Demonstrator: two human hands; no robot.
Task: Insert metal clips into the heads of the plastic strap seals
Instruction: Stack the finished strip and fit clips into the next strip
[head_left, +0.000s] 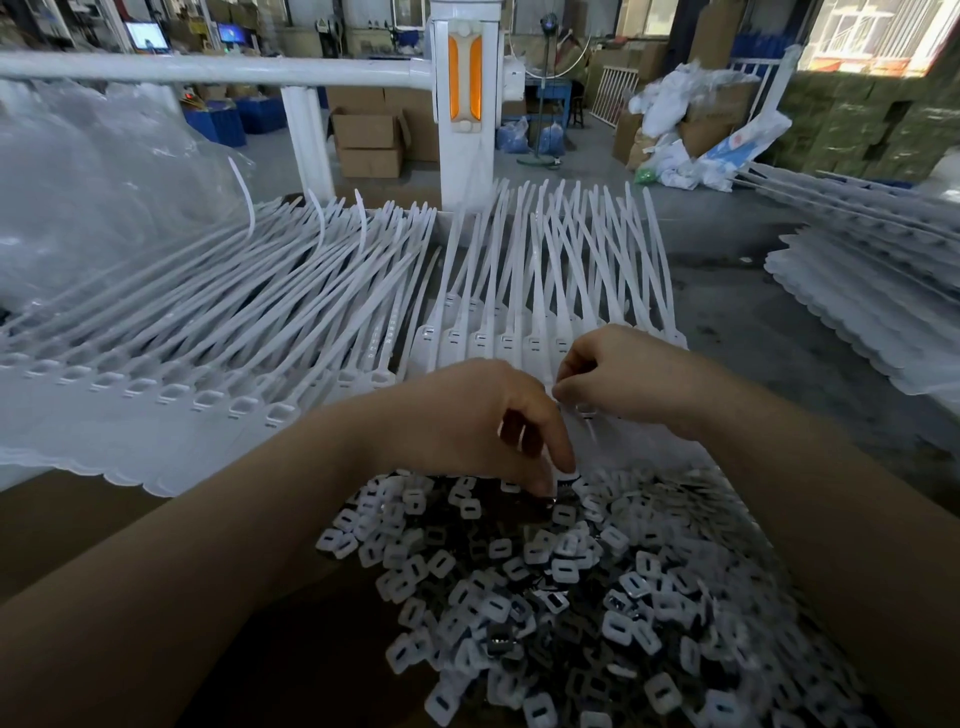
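Note:
White plastic strap seals (291, 312) lie fanned in rows across the table, their square heads (208, 400) toward me. A heap of small metal clips (571, 582) fills the near right of the table. My left hand (483, 421) reaches down to the far edge of the heap, its fingertips pinching a clip there. My right hand (618, 374) hovers over a seal head at the right row's near end, its fingers curled and pinched together on something small that I cannot make out.
Clear plastic bags (93, 182) bulge at the left. A white post with an orange reflector (465, 88) stands behind the table. More seal stacks (872, 291) lie at the right. Cardboard boxes (369, 140) sit on the floor beyond.

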